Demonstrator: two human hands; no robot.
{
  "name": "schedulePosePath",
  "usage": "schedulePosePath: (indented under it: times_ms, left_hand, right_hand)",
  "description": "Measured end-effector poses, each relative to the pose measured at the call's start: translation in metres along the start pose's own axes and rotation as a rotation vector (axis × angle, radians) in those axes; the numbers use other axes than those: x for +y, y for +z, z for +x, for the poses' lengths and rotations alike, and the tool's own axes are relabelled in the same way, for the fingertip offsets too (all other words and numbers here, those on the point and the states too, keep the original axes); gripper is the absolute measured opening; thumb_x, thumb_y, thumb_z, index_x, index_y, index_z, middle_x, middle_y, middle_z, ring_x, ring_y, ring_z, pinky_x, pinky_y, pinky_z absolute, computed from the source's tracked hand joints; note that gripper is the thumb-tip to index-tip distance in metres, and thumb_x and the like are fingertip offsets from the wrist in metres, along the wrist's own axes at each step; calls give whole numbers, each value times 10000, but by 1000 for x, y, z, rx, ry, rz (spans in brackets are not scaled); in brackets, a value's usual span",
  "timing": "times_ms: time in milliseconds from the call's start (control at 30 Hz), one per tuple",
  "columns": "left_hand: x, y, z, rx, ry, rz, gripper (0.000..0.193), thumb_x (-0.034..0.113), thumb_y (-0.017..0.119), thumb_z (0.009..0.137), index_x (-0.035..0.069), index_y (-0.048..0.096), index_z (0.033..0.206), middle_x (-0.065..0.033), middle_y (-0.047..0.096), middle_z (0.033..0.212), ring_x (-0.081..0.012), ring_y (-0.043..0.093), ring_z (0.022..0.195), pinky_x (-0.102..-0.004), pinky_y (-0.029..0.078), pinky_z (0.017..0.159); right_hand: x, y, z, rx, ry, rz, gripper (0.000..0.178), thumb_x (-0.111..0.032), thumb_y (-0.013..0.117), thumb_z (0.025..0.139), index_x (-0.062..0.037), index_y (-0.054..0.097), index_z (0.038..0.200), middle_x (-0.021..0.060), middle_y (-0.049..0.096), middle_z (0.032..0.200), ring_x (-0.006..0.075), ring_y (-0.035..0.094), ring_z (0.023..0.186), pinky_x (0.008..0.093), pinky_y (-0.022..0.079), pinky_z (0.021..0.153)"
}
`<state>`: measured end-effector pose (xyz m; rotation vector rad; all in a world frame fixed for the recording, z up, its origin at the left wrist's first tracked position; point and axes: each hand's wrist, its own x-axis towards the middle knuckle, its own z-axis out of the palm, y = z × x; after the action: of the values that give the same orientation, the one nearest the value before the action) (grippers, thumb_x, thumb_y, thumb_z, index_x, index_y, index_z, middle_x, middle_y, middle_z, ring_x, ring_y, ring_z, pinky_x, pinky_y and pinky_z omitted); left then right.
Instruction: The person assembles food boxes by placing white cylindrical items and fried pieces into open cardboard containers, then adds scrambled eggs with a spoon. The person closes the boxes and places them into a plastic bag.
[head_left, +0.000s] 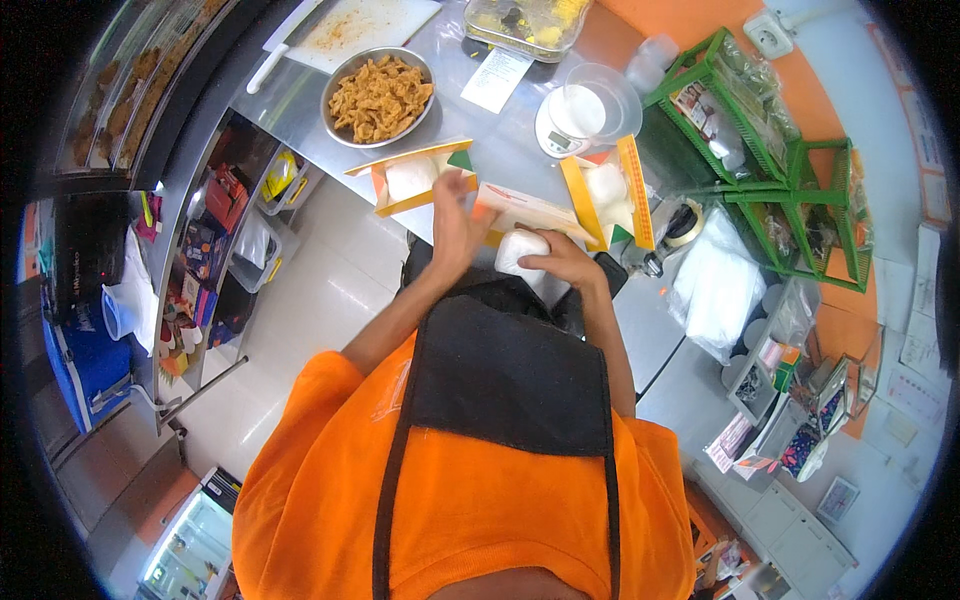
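Right hand: grip point(565, 260) closed, thumb and fingers around a white rounded block point(520, 250), just in front of the person's apron point(510, 375).
Left hand: raised, blurred (fingers point(457, 185) partly curled; cannot tell whether the grip has hold of anything), between the left box and the middle box.
Boxes: three open cartons at the near edge of the table; left box point(455, 160) and right box point(640, 190) each hold a white block, middle box point(530, 208) has its pale flap up beside the held one.
Table: grey metal point(475, 125), shiny; far side carries a steel bowl point(425, 116) of brown pieces point(380, 98), a white cutting board point(365, 25) with brown crumbs, a paper slip point(497, 80) and a clear dish point(530, 40) with yellow bits.
Scale: white point(556, 140), a clear round tub point(625, 105) on or over it.
Right end: green baskets point(690, 75), tape roll point(684, 225), dark phone point(612, 268), white plastic bag point(715, 285).
Room: pale tiled floor point(300, 270); stocked shelves point(215, 230) at left; orange and white wall point(865, 95) at right.
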<state>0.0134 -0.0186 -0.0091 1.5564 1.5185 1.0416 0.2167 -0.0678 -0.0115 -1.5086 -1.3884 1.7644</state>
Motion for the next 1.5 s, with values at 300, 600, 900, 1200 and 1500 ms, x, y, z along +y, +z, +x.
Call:
schedulePosePath:
  times_ms: [300, 600, 900, 1200, 1500]
  left_hand:
    - [-22, 22, -1, -356, -277, 451, 600, 381, 651, 828, 49, 454, 1287, -259, 548, 1151, -404, 638, 980, -494, 532, 833]
    - [-13, -4, 13, -637, -136, 517, 661, 198, 548, 867, 28, 293, 1452, -314, 508, 1180, -468, 620, 971, -517, 522, 835]
    - [-32, -15, 23, -722, 49, 327, 646, 78, 466, 877, 16, 259, 1487, -339, 501, 1216, -473, 572, 1066, -467, 491, 917]
    - [-21, -9, 32, -650, 115, 398, 575, 109, 491, 923, 57, 325, 1471, -271, 521, 1229, -438, 569, 1080, -489, 494, 880]
    - [-16, -38, 24, -725, 103, 350, 415, 112, 514, 922, 42, 470, 1329, -241, 558, 1155, -436, 586, 1018, -504, 501, 845]
  right_hand:
    - [-4, -24, 8, -67, 349, 760, 559, -99, 715, 811, -70, 489, 1321, 91, 614, 1205, 260, 631, 1081, 456, 557, 857]
    - [-3, -15, 13, -10, 405, 949, 539, -190, 661, 890, -43, 416, 1348, 166, 605, 1188, 303, 672, 948, 384, 611, 709]
    - [-32, 19, 21, 294, 332, 154, 529, -240, 675, 897, -24, 452, 1326, 218, 580, 1165, 251, 667, 638, 343, 597, 532]
    - [-19, 55, 42, 543, 183, -710, 531, -300, 636, 892, -1, 493, 1307, 296, 583, 1207, 432, 612, 1036, 508, 500, 870]
    - [-160, -56, -48, 22, 12, -26, 336, -232, 605, 917, -27, 634, 1181, 93, 722, 915, 152, 669, 750, 308, 534, 703]
